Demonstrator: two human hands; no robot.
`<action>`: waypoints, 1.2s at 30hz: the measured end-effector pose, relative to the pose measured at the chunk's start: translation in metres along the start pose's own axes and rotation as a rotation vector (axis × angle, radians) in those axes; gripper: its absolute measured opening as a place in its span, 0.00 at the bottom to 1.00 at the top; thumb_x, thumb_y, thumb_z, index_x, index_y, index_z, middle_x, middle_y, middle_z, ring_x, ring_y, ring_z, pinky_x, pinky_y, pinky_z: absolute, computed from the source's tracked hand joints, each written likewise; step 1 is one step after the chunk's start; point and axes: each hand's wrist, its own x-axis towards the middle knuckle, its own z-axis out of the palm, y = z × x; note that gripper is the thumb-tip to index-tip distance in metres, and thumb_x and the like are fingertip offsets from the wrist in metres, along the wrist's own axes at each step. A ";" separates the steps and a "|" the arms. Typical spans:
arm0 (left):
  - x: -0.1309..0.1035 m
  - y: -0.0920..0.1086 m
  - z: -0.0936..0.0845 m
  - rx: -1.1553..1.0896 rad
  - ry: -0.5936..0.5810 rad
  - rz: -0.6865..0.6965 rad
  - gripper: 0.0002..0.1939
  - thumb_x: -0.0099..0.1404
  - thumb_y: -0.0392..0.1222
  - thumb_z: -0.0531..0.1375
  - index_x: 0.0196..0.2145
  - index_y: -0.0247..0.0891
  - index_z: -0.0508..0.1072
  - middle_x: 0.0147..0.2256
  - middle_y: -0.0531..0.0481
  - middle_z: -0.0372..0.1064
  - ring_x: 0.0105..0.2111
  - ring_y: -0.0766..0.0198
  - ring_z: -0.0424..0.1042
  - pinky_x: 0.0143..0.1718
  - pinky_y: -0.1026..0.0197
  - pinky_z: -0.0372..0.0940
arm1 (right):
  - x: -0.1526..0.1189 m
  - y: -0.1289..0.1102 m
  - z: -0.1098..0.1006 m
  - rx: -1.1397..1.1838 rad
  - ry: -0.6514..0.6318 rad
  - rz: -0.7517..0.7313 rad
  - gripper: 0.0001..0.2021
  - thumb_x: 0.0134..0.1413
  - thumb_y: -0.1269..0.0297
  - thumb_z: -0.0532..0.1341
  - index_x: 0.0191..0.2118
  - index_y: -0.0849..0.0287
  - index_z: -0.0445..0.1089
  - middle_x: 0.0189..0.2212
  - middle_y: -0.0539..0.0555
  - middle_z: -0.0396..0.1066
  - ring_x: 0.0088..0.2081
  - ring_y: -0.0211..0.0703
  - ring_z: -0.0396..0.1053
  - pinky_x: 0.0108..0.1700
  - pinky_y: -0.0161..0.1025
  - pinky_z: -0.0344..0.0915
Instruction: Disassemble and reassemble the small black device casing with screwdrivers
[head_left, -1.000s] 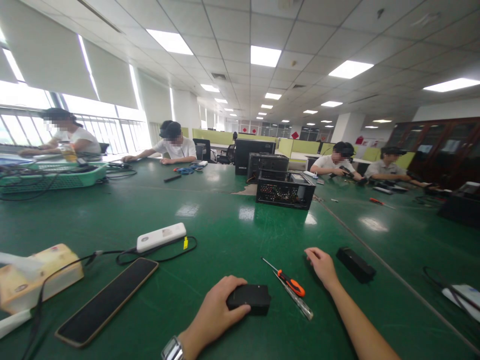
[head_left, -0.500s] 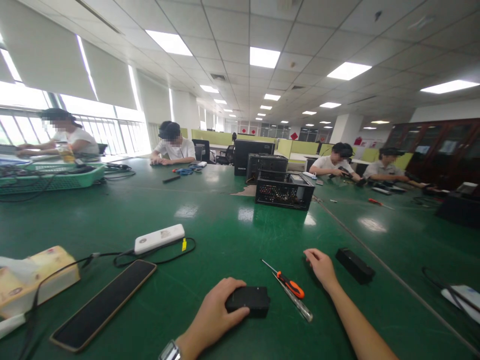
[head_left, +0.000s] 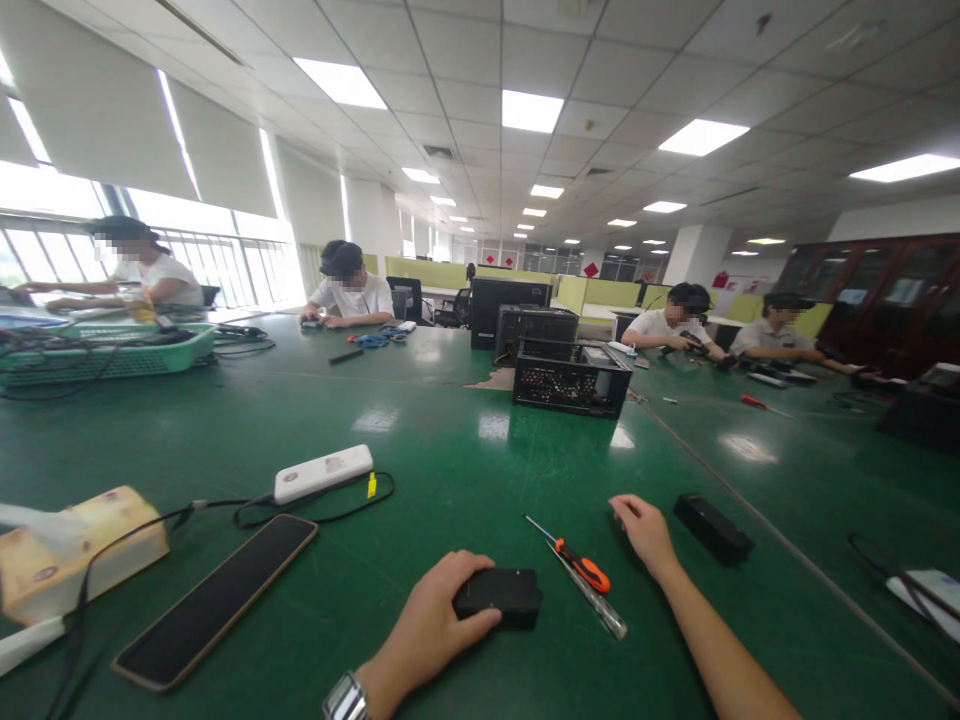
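Note:
My left hand, with a silver watch on its wrist, is closed around a small black box lying on the green table. Thumb and fingers press on opposite sides of the box. To the right, my right hand rests on the tabletop, its fingers loosely bent with nothing visible in them. Between the hands lie an orange-and-black handled screwdriver and a clear-handled screwdriver, side by side. A second black box sits just right of my right hand, apart from it.
At left are a phone, a white power bank with a black cable, and a tissue pack. Opened computer cases stand mid-table. Beyond are a green basket of cables and several people seated around the table.
The whole view has shifted very slightly. Both hands stay in place, the left still on the black box.

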 end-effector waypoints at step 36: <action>0.000 -0.001 0.001 -0.008 0.008 0.005 0.19 0.57 0.41 0.64 0.47 0.42 0.72 0.43 0.48 0.71 0.43 0.56 0.69 0.47 0.58 0.62 | -0.001 -0.001 0.000 -0.018 0.000 -0.020 0.18 0.47 0.49 0.58 0.28 0.59 0.75 0.20 0.51 0.71 0.23 0.44 0.66 0.28 0.37 0.61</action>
